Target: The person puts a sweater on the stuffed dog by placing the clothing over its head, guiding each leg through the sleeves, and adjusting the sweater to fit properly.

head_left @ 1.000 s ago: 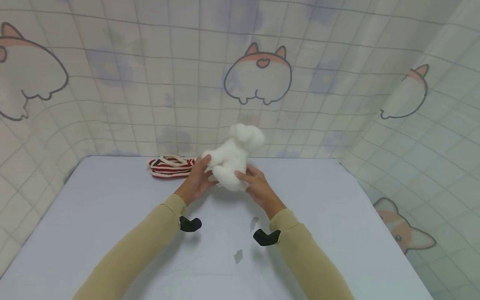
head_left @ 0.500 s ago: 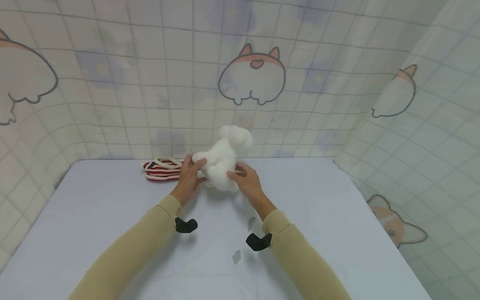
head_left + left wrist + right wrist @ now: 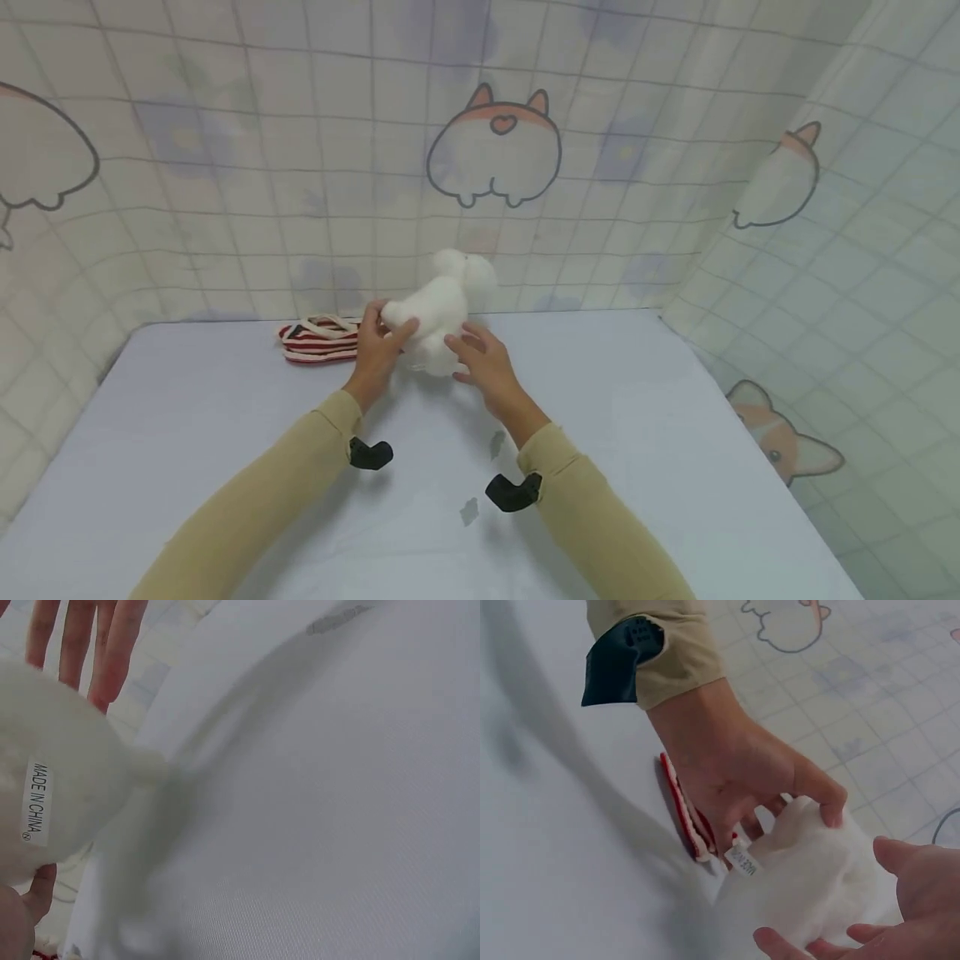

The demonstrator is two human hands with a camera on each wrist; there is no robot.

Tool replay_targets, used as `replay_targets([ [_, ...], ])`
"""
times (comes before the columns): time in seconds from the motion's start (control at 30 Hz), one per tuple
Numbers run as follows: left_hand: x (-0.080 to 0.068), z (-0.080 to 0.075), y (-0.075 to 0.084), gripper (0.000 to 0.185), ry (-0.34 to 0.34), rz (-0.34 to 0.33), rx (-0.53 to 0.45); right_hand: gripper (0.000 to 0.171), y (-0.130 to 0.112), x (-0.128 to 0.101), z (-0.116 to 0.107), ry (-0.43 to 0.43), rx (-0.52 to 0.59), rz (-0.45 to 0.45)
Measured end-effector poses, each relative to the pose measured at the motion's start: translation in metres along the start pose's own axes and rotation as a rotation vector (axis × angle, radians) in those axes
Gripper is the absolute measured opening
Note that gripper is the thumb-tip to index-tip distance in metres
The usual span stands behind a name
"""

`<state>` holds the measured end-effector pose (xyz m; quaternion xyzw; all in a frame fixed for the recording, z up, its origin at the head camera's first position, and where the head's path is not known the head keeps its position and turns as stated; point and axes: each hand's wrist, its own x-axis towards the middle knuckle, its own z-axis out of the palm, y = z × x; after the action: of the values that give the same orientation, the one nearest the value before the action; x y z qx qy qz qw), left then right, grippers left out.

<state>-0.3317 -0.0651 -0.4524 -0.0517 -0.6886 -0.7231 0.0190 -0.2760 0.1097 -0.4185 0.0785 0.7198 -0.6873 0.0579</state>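
Note:
A white plush toy [image 3: 438, 308] with a rounded head leans to the right near the back of the table. My left hand [image 3: 375, 350] grips its lower left end, thumb on the near side. In the right wrist view, that left hand [image 3: 727, 754] pinches the toy beside a small white tag. The tag [image 3: 35, 799] reads "MADE IN CHINA" in the left wrist view. My right hand [image 3: 483, 367] is at the toy's right side, fingers spread, its thumb overlapping the plush. In the right wrist view, the right hand's fingers [image 3: 885, 941] are extended beside the toy.
A red-and-white striped fabric bundle [image 3: 318, 340] with cream straps lies left of the toy, partly behind my left hand. The white table [image 3: 615, 433] backs onto a checked curtain [image 3: 637, 100] with corgi drawings. Grey patches [image 3: 469, 512] mark the table's middle.
The right hand has loosened from the toy, its fingers spreading apart. The left hand keeps its hold. The whole head view has shifted, so everything appears a little farther left.

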Motion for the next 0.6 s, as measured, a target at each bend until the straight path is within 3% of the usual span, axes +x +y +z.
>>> replay_targets([
  [0.23, -0.006, 0.006, -0.001, 0.058, -0.071, 0.051, 0.158, 0.082, -0.002, 0.005, 0.0, 0.054, 0.057, 0.075],
  [0.43, -0.01, 0.013, 0.001, 0.065, -0.157, 0.092, 0.291, 0.081, -0.002, 0.006, -0.006, 0.097, 0.042, 0.071],
  [0.6, -0.01, 0.013, 0.001, 0.044, -0.194, 0.16, 0.306, 0.074, -0.002, 0.006, -0.01, 0.09, 0.093, 0.064],
])
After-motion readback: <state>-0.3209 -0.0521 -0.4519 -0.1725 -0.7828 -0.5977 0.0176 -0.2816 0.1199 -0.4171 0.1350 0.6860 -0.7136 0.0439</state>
